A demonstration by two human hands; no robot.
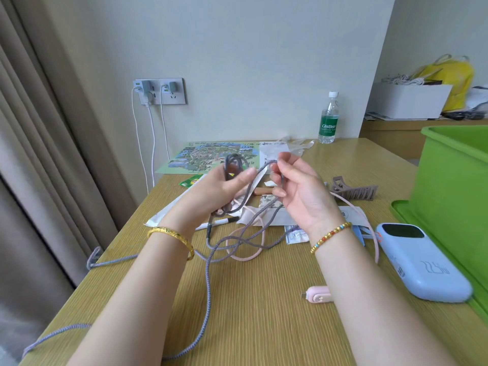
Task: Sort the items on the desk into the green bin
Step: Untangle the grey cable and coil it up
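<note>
The left hand (pixel 224 186) holds a small coil of grey braided cable (pixel 235 165) above the wooden worktop (pixel 264 313) — its grip is closed round the gathered loops, so that they cannot spring apart. The right hand (pixel 293 186) pinches the next run of the same cable between thumb and fingertips, positioned to feed it onto the coil. The free length hangs from both hands, crosses the worktop below them and trails off the worktop edge on the side away from the green plastic bin (pixel 454 186); coiling appears intended to make it compact enough to place inside.

The bin stands at the right edge of the worktop. Nearest to it lies a pale blue power bank (pixel 422 262), and a pink braided cable (pixel 250 254) lies under the hanging grey run. A taupe claw hair clip (pixel 353 190) rests just beyond the right hand, toward the bin. These items are judged not yet sorted — the cable comes first.
</note>
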